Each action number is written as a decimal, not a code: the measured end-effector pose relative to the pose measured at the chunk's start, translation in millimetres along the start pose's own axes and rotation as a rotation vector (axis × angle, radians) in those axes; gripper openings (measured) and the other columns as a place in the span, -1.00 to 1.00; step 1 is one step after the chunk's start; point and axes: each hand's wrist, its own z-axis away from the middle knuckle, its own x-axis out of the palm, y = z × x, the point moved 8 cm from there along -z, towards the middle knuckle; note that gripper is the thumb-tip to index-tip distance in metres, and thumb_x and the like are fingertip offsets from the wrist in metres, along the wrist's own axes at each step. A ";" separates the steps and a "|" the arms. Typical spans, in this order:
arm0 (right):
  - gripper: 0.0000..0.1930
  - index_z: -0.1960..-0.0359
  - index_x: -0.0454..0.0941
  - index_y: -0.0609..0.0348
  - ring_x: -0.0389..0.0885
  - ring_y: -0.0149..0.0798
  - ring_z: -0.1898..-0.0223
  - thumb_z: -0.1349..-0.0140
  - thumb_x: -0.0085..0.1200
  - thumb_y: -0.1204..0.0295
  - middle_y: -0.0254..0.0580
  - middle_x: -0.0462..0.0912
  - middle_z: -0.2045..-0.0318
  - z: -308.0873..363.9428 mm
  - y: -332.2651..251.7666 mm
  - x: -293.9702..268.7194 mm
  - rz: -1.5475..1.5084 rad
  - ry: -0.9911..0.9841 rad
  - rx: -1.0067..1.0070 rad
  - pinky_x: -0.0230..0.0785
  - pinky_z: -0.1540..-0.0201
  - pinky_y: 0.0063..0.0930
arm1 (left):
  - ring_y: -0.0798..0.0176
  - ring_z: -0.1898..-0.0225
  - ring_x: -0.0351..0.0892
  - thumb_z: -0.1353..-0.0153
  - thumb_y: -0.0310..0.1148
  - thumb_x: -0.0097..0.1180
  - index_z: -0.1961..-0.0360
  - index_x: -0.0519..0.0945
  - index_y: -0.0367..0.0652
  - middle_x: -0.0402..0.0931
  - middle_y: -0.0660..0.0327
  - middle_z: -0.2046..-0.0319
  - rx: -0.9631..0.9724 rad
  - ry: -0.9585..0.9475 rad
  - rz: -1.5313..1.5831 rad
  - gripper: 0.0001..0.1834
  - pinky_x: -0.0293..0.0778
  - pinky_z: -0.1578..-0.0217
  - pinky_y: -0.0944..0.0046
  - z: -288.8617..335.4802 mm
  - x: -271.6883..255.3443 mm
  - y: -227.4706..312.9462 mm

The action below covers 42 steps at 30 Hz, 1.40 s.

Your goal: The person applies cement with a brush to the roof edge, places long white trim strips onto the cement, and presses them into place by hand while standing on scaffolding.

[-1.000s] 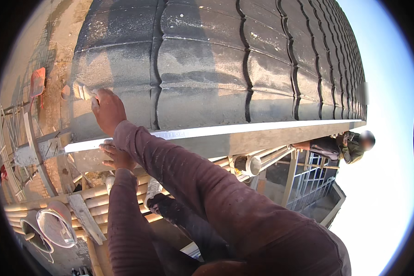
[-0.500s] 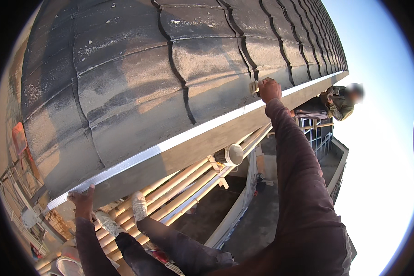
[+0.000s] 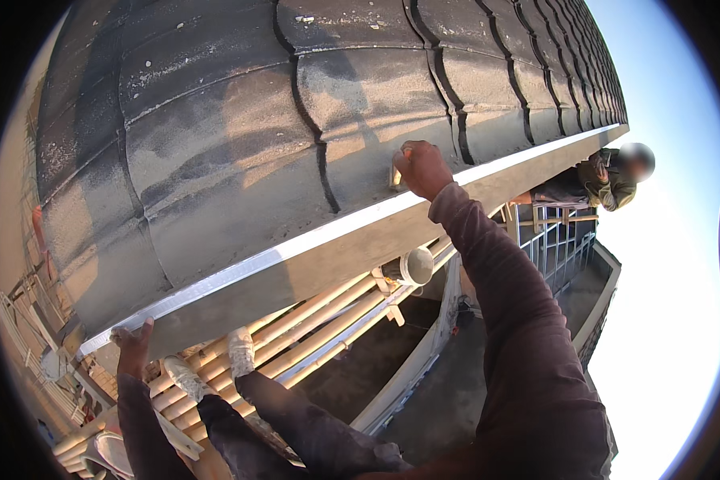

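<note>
Dark grey roof tiles (image 3: 216,160) spread beyond both hands. Along their lower edge runs a silver strip (image 3: 296,246); the left hand (image 3: 133,347) touches its left end, though whether it grips cannot be told. The right hand (image 3: 426,170), just past the strip, is closed around a pale brush (image 3: 395,178) at the tiles.

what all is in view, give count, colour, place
Roof tiles: many, dark grey, upper area
Metal strip: one, silver, along tiles' edge
Fascia: one, grey, under strip
Brush: one, pale, over tiles, partly hidden
Bamboo poles: several, tan, below fascia
Buckets: at least two, pale, centre, lower left
Metal grille: one, bluish, right
Co-worker: one, dark green top, right
Sleeves: two, maroon, from below
Trousers: one pair, dark, bottom
Shoes: two, whitish, on poles
Left hand: one, bare, at strip's end
Right hand: one, bare, around brush
</note>
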 end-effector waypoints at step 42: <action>-0.65 -0.21 0.59 0.16 0.62 -0.38 0.49 -0.49 0.00 0.31 -0.13 0.71 0.40 78.1 -373.5 117.4 -0.672 -0.006 -0.020 0.44 0.41 -0.42 | -0.20 -0.61 -0.49 -0.13 0.44 0.15 -0.51 -0.39 -0.52 -0.45 -0.35 -0.55 -0.152 0.012 0.006 0.46 -0.36 -0.47 -0.41 60.8 -16.8 45.0</action>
